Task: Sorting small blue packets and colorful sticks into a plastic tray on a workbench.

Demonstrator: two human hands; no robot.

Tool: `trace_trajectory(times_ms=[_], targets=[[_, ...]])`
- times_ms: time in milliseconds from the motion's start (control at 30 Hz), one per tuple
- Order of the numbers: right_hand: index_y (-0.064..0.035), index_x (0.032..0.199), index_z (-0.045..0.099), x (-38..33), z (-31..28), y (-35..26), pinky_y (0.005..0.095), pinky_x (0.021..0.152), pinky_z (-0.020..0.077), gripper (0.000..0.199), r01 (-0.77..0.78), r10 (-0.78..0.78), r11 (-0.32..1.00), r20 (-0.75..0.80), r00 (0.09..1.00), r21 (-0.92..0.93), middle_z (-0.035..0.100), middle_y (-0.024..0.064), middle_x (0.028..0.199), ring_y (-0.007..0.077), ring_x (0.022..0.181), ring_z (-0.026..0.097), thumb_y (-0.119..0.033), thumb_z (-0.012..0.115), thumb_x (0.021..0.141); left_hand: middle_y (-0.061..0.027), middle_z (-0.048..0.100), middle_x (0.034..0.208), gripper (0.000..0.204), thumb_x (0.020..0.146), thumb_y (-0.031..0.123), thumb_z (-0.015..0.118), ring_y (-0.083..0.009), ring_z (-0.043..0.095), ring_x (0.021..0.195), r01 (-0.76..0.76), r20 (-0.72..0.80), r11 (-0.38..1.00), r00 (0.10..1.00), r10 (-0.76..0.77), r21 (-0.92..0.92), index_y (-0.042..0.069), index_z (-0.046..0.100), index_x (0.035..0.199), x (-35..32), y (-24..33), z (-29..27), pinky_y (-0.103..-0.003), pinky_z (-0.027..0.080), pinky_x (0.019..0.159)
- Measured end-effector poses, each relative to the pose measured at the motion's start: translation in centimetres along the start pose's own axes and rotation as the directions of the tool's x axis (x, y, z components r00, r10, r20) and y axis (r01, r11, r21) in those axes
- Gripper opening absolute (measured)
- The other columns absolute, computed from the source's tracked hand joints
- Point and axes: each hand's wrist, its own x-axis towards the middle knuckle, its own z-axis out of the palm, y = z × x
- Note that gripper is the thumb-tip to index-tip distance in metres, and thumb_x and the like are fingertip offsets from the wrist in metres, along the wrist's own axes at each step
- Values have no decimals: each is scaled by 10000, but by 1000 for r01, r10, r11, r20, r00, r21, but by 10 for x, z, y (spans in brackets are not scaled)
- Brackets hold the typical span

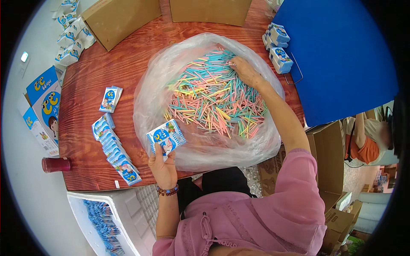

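Observation:
My left hand (163, 167) holds a small blue-and-white printed packet (166, 136) upright at the near edge of a big clear plastic bag (147, 98). The bag lies open on the wooden table (85, 94) and is full of pastel sticks (213, 96) in pink, green, yellow and blue. My right hand (245, 70) reaches into the far side of the pile, fingers pinched on a few sticks at its top. A pink sleeve covers my upper right arm.
A row of flat packets (114, 149) overlaps along the table's left front, with one more packet (110, 99) further back. Cardboard boxes (115, 17) stand at the far edge. Stacked packets (277, 45) lie beside a blue board (341, 55). A white bin (102, 222) sits below left. Another person (367, 143) is at right.

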Motion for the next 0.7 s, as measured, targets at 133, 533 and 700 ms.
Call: trace_trajectory(times_ms=[133, 533, 700], targets=[[27, 1081, 571, 1, -6, -18, 419, 904, 446, 258, -211, 212, 972, 2, 977, 102, 643, 198, 1039, 364, 1006, 589, -197, 486, 986, -18, 686, 977, 155, 983, 189, 562, -81, 602, 832, -3, -9, 1000, 1000, 3, 8, 75, 667, 979, -2, 3, 0, -271, 462, 682], [18, 995, 576, 0, 16, -85, 437, 949, 513, 193, -270, 433, -155, 311, 846, 950, 645, 126, 930, 278, 959, 646, -151, 482, 994, -7, 685, 1011, 134, 978, 172, 568, -91, 630, 899, 29, 31, 999, 999, -28, -26, 88, 650, 1042, 2, -3, 17, -271, 496, 733], [27, 973, 543, -7, 33, -80, 452, 943, 520, 178, -137, 343, -316, 247, 906, 939, 609, 107, 854, 280, 953, 643, -134, 471, 1001, 1, 684, 1005, 120, 977, 163, 569, -77, 618, 873, 54, 36, 998, 998, -53, -36, 92, 650, 1031, 4, -6, 18, -265, 473, 696]])
